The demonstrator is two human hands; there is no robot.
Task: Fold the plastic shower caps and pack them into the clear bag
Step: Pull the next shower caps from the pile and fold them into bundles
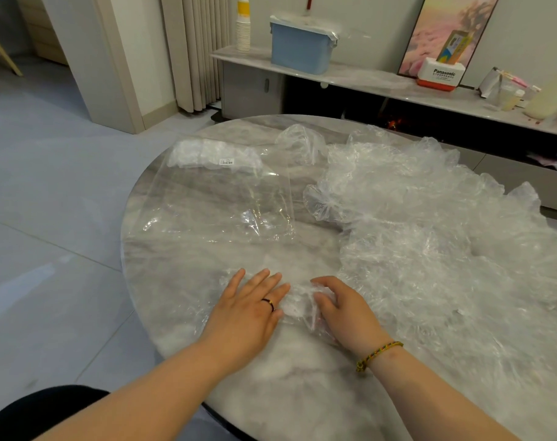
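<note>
Left hand (248, 310) lies flat, right hand (347, 313) curls round the shower cap (297, 301).

Pale grey tiled floor (48, 186) from 7 to 10 o'clock, soft glare on it. Round grey marble table (245, 128) at centre. Beige pleated curtain (194, 49) at 11 o'clock, cream pillar (111, 58) just left of it. Long low marble-topped console (359, 74) from 12 to 3 o'clock against a white wall (366, 14). On console: paper cup stack (243, 27), blue lidded bin (299, 49), Panasonic box (441, 76), and a pink framed picture (445, 30) leaning behind the box.
</note>
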